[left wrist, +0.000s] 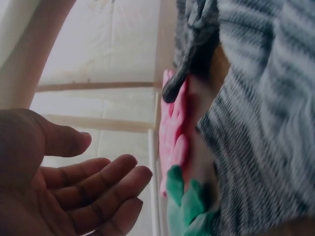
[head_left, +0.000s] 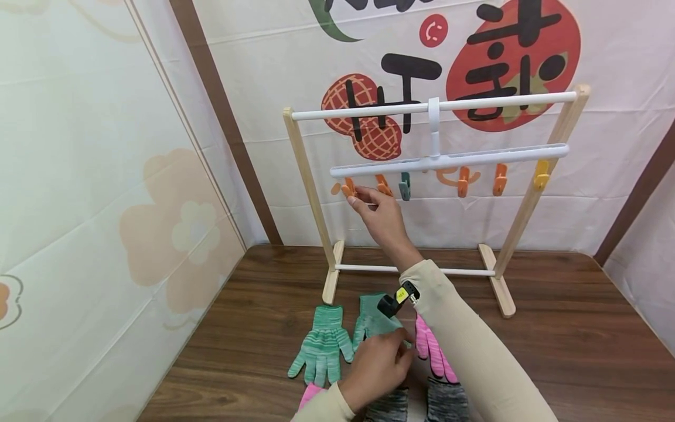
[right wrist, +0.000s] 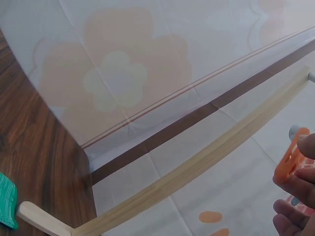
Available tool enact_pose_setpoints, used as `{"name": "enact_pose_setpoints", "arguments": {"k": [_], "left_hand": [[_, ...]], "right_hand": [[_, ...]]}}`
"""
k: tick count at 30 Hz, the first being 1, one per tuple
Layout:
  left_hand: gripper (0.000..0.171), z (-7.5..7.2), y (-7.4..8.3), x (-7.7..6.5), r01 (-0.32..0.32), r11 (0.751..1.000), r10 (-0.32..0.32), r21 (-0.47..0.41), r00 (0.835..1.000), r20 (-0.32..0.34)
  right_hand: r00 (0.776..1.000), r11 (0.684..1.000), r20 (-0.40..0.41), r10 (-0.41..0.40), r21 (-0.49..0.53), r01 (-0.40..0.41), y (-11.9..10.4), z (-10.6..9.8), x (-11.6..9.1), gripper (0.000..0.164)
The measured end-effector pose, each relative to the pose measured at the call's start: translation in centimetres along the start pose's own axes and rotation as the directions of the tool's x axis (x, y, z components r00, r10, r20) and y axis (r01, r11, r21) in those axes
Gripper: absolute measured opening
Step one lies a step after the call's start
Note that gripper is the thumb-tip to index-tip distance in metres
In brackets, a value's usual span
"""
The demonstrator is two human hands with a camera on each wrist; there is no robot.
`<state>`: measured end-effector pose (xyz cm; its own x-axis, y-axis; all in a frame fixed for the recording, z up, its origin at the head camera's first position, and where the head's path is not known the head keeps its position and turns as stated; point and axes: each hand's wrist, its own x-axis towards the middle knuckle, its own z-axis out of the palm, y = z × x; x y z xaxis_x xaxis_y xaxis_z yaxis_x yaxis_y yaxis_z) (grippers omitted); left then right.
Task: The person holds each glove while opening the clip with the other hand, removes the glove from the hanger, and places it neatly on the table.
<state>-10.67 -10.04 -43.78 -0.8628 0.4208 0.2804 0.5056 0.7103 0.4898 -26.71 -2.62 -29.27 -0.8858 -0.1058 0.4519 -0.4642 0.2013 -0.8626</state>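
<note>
My right hand (head_left: 384, 220) reaches up to the left end of a white hanger bar (head_left: 448, 160). Its thumb and fingers pinch the leftmost orange clothespin (head_left: 348, 188), also in the right wrist view as an orange clothespin (right wrist: 289, 162). Low over the gloves hovers my left hand (head_left: 377, 366); in the left wrist view its fingers are loosely bent around nothing. A green striped glove (head_left: 323, 346) and a grey-green glove (head_left: 375, 319) lie near it, with a pink glove (head_left: 433, 350) to the right. Grey-black gloves (head_left: 447, 401) lie closer to me.
The bar hangs by a hook from a wooden rack with a white top rail (head_left: 369, 111). More clothespins dangle along it: orange (head_left: 463, 182), teal (head_left: 404, 186) and yellow (head_left: 541, 175). Rack feet (head_left: 497, 281) stand on the brown table (head_left: 237, 351); printed cloth walls (head_left: 253, 135) enclose it.
</note>
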Motion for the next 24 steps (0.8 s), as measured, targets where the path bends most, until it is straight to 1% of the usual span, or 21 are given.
{"name": "enact_pose_setpoints", "arguments": {"k": [3, 5, 8, 14, 20, 24], "left_hand": [[0.011, -0.4, -0.3, 0.1, -0.001, 1.0, 0.001, -0.005, 0.999, -0.037], [0.011, -0.6, -0.4, 0.1, 0.007, 1.0, -0.007, -0.009, 0.999, -0.043], [0.009, -0.8, -0.6, 0.0, 0.025, 0.999, -0.026, -0.022, 0.999, -0.038], [0.012, -1.0, -0.5, -0.2, 0.06, 0.996, -0.061, -0.059, 0.998, -0.018], [0.013, -1.2, -0.5, -0.3, 0.068, 0.995, -0.069, -0.074, 0.997, -0.017], [0.014, -1.3, -0.5, -0.3, 0.072, 0.995, -0.074, -0.064, 0.997, -0.024]], "right_hand": [[1.0, 1.0, -0.001, -0.018, 0.014, 0.018, 0.0, 0.0, 0.0, 0.044], [0.999, 0.999, -0.011, -0.031, 0.03, 0.031, 0.0, 0.0, 0.0, 0.045], [0.999, 0.998, -0.025, -0.039, 0.043, 0.04, 0.1, 0.0, 0.1, 0.046], [0.999, 0.998, -0.033, -0.039, 0.046, 0.04, 0.2, 0.0, -0.1, 0.048], [0.998, 0.999, -0.048, -0.028, 0.037, 0.03, 0.1, -0.4, -0.4, 0.049], [0.997, 0.999, -0.055, -0.047, 0.022, 0.048, 0.2, -0.6, -0.3, 0.05]]}}
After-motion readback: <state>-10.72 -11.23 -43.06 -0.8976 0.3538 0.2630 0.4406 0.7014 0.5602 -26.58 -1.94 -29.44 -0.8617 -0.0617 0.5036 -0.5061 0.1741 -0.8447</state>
